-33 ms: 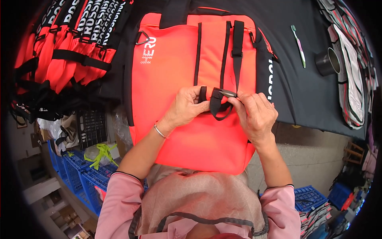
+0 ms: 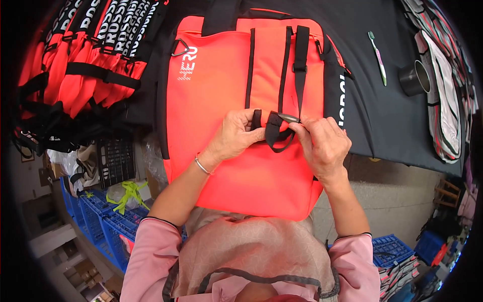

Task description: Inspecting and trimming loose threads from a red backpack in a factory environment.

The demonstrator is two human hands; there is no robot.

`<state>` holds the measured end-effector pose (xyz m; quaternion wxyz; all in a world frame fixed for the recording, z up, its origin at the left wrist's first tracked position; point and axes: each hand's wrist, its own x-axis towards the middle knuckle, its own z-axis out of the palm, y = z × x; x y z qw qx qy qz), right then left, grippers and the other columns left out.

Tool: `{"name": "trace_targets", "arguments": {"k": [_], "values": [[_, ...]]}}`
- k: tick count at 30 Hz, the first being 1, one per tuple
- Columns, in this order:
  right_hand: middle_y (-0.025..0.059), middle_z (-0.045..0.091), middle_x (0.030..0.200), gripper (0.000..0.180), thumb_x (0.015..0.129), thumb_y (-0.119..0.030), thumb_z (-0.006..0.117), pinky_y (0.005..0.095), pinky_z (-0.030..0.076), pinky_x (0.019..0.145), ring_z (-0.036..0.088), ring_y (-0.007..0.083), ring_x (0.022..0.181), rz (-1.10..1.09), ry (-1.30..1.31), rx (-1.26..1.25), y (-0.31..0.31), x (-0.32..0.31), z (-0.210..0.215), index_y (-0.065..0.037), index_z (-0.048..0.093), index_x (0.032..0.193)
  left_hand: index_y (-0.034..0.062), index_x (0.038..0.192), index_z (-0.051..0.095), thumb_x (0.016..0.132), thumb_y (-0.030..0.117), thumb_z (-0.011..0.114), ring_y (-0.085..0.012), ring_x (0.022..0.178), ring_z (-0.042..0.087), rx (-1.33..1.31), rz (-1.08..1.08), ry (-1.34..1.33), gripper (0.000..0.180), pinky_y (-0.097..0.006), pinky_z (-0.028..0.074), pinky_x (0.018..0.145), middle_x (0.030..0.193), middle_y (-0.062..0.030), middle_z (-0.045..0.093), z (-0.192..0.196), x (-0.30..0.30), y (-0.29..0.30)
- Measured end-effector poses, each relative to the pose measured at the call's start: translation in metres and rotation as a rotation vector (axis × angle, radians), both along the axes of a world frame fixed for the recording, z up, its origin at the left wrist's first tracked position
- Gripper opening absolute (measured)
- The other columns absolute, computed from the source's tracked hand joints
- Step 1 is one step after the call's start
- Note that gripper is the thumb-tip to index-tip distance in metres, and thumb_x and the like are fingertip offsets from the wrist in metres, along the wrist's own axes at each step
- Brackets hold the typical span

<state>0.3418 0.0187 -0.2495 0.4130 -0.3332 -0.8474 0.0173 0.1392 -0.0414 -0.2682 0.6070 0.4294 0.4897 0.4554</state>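
Observation:
A bright coral-red backpack (image 2: 216, 95) with black edging lies across the table edge, its lower end toward me. My left hand (image 2: 236, 135) is closed on the lower end of its padded shoulder strap (image 2: 268, 65), thumb and fingers pinching the black-trimmed end. Opposite it, the fingertips of my right hand (image 2: 322, 143) pinch the narrow black webbing strap (image 2: 300, 93) beside a small grey, pointed piece (image 2: 288, 118), which I cannot make out clearly. A black webbing loop (image 2: 272, 132) hangs between the hands. Higher up, the webbing passes through a black buckle (image 2: 299, 67).
Several red and black straps (image 2: 100, 75) are piled at the far left. On the black table (image 2: 362, 121) to the right are a toothbrush (image 2: 377, 58), a dark cup (image 2: 412, 80) lying tipped, and grey-pink fabric pieces (image 2: 440, 95). Blue crates (image 2: 103, 214) stand lower left.

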Motion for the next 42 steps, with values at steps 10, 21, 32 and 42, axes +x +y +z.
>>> {"name": "trace_targets", "arguments": {"k": [10,21,32,42], "values": [[-0.0001,0.064,0.084,0.018,0.085,-0.007,0.075,0.019,0.047,0.067,0.056,0.004,0.073,0.067,0.684,-1.058,0.005,0.021,-0.002,0.0,0.066,0.1,-0.0011,0.108,0.069,0.089,0.005,0.069,-0.0035,0.081,0.061,-0.001,0.07,0.045,0.019,-0.021,0.052,0.074,0.089,0.002,0.068,0.008,0.009,-0.002],[0.0056,0.059,0.079,0.019,0.079,0.002,0.074,0.0266,0.044,0.06,0.057,0.0122,0.07,0.219,0.295,-0.914,-0.015,0.011,0.018,-0.001,0.07,0.097,0.0067,0.113,0.07,0.076,-0.01,0.063,-0.006,0.072,0.059,0.301,0.029,0.397,0.041,-0.022,0.05,0.066,0.077,-0.0018,0.065,0.015,0.017,-0.018],[0.0078,0.052,0.079,0.014,0.086,0.005,0.063,0.0304,0.043,0.063,0.052,0.0198,0.067,0.239,0.184,-0.647,-0.034,0.022,0.005,0.001,0.053,0.095,0.0084,0.109,0.072,0.069,-0.013,0.065,-0.0123,0.065,0.059,0.513,-0.03,0.681,0.046,-0.025,0.048,0.061,0.082,-0.0067,0.068,0.019,0.025,-0.023],[-0.0025,0.056,0.082,0.009,0.09,-0.007,0.069,0.019,0.04,0.064,0.047,0.0026,0.071,0.196,0.536,-0.992,-0.033,0.048,0.001,0.0,0.065,0.094,0.006,0.108,0.072,0.069,-0.013,0.066,-0.0155,0.075,0.068,0.456,-0.051,0.713,0.044,-0.027,0.053,0.065,0.094,-0.0073,0.073,0.017,0.027,-0.024]]}}
